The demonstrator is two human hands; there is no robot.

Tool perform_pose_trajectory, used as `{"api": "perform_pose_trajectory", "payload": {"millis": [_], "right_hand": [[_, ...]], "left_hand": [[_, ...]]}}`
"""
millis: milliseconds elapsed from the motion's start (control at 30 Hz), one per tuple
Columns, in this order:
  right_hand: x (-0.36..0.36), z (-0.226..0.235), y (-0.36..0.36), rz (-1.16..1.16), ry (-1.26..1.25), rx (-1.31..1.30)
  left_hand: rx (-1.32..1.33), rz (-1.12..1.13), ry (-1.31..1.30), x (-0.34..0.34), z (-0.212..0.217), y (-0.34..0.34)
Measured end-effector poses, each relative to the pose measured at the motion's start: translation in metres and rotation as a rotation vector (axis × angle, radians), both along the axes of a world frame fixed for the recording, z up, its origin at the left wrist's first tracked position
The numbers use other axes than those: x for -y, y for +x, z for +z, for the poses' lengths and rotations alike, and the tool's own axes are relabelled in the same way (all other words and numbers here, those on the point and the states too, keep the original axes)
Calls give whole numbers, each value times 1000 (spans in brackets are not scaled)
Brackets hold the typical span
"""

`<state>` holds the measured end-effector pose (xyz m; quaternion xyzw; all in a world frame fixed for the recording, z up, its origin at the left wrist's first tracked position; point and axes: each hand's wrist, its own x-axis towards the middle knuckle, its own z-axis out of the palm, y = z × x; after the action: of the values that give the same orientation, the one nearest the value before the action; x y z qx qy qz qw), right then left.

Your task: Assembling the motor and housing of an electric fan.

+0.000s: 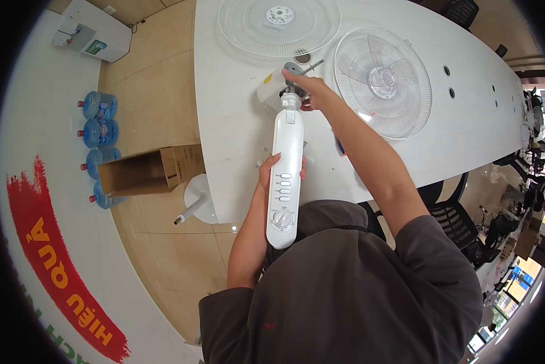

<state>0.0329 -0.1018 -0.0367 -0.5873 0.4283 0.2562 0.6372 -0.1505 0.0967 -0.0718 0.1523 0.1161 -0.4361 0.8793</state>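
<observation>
Left hand (271, 173) is wrapped around the white fan column (285, 176), fingers closed on it just above the 4 push buttons and the 1 round dial on its control panel. Right hand (312, 92) is up at the far end of that column, curled shut around the neck joint where the column meets the white motor housing (272, 90); can't tell exactly which bit the fingers pinch. 1 metal shaft sticks out of the motor just beyond the column's top.

Everything sits on or over the long white table (236, 139). Beyond the column's far end lies 1 wire fan guard (278, 25), flat. Right of the column there's 1 more guard with the clear fan blade (383, 82) resting in it, so 2 guards total.

Left of the column, off the table on the tiled floor: 1 round white fan base (201, 199), 1 open cardboard box (151, 170), and 4 blue water jugs (99, 130) in a row along the wall.
</observation>
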Motion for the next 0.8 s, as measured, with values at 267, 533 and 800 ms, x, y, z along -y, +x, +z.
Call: {"api": "perform_pose_trajectory", "payload": {"millis": [267,533,800], "right_hand": [[20,-30,0,1,195,117],[27,-41,-11,-66,264,257],[21,-43,-29,-157,386,270]], "left_hand": [[58,-139,217,4,-1,1],[211,-195,538,7,30,11],[280,-215,793,10,35,9]]}}
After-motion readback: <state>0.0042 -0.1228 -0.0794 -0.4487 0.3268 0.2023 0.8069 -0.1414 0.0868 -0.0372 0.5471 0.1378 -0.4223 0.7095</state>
